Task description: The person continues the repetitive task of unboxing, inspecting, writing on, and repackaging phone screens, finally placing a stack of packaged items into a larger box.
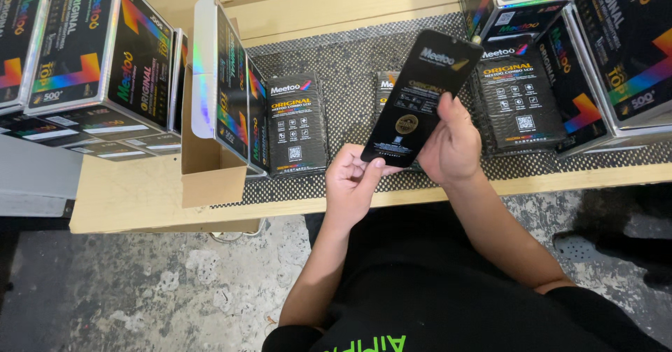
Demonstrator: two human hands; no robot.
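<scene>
while two hands (402, 159) grip one black panel (422, 99), two packs (297, 124) lie flat.

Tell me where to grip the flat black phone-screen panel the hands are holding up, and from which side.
Grip the black panel by its long thin edges near the lower end, coming from below. It is flat, wide-faced and tilted up off the mat, so its edges are free. The left hand pinches the bottom corner; the right hand clasps the right edge.

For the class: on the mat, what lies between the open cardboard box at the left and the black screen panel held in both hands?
In the head view, a flat black package lies on the mesh mat between them.
</scene>
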